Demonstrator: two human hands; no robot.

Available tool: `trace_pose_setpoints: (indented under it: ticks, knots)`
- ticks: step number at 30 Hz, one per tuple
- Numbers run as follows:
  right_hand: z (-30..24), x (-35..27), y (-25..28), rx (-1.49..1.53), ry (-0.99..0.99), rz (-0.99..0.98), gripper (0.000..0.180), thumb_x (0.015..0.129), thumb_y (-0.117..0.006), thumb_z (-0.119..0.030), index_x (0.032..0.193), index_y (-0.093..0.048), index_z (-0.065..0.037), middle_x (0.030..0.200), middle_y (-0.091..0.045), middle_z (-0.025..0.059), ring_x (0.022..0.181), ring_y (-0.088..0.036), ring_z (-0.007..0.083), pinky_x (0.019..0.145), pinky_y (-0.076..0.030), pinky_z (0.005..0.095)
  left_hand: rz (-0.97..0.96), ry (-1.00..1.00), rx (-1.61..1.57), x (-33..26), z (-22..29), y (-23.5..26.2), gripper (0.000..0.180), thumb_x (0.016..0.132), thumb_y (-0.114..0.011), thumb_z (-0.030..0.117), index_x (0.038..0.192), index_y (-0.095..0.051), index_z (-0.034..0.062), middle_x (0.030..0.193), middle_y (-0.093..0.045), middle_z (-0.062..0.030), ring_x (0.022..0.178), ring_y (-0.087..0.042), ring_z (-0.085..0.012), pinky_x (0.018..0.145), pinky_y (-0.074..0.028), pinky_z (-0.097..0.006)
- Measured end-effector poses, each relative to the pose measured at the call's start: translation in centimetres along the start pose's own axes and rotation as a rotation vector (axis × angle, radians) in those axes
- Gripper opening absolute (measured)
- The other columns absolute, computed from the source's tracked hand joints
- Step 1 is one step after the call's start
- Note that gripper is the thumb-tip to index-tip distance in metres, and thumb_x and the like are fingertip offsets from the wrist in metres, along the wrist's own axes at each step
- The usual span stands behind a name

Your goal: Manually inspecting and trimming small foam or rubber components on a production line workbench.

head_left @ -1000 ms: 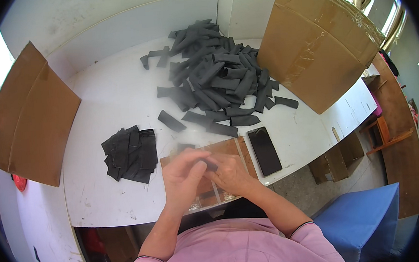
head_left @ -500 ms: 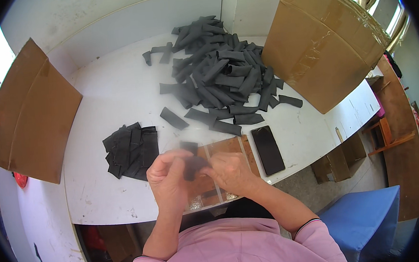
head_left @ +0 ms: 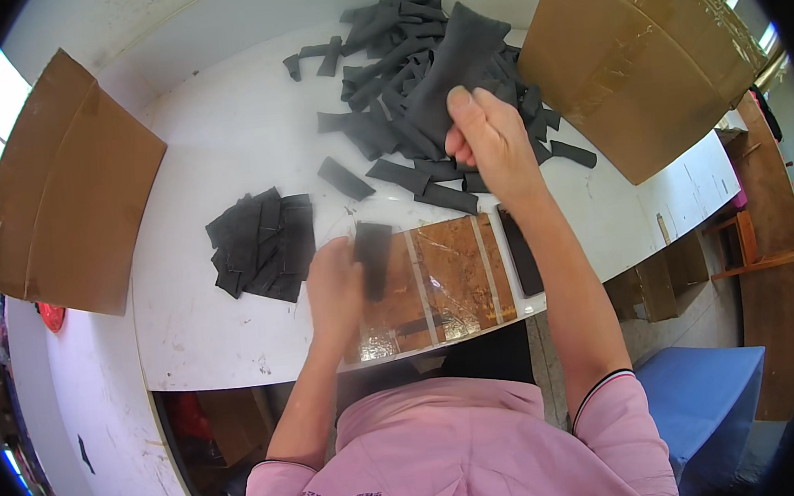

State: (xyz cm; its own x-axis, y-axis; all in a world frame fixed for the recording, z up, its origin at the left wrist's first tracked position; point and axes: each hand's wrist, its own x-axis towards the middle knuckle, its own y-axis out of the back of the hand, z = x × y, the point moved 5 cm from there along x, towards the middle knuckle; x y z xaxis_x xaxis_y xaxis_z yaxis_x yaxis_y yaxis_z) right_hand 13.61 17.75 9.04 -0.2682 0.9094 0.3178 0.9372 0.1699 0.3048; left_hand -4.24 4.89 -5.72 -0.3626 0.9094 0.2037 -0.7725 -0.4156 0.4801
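Observation:
My right hand (head_left: 493, 138) is raised over the heap of grey tubes, its fingers closed on a dark grey fabric tube (head_left: 459, 61) that stands tilted up from the fist. Lower down, my left hand (head_left: 333, 288) is at the left edge of a brown taped board (head_left: 460, 276). Its fingers and thumb close on the edge of a flat black fabric piece (head_left: 375, 257), slightly blurred, over that board. Just left of this hand is a stack of flat black fabric pieces (head_left: 264, 244). Beyond the board spreads a heap of similar grey fabric tubes (head_left: 392, 71).
A black phone (head_left: 520, 252) lies right of the board, partly behind my right forearm. Cardboard boxes stand at the left (head_left: 66, 190) and right (head_left: 634, 61) of the white table (head_left: 227, 345). A blue covered object (head_left: 707, 391) is beside me on the right.
My hands were together over the board, working a dark fabric piece. They have parted: the right has risen forward and right with a grey tube, while the left stays by the board.

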Motion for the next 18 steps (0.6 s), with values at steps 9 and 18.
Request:
trace_pose_setpoints:
  ticks: [9,18]
  knots:
    - [6.4,-14.6,-5.3,0.001,-0.317,-0.238,0.020,0.082,-0.049,-0.017,0.076,-0.055,0.002,0.057,-0.054,0.0132,0.052,-0.055,0.0229,0.052,-0.042,0.0316,0.026,-0.003,0.290,-0.2,-4.4,-2.1,0.017,0.072,-0.061,0.007,0.084,-0.052,-0.0018,0.072,-0.053,-0.0085,0.063,-0.050,-0.0200,0.056,-0.041,-0.032]
    - [5.7,-17.9,-8.1,0.294,-0.271,-0.001,0.016,0.074,-0.061,-0.011,0.082,-0.059,0.002,0.082,-0.054,0.0078,0.076,-0.054,0.0177,0.066,-0.043,0.0278,-0.224,0.845,-1.613,-7.7,2.4,-2.5,0.005,0.080,-0.053,0.003,0.085,-0.054,0.0034,0.072,-0.053,-0.0036,0.053,-0.042,-0.0067,0.043,-0.033,-0.018]
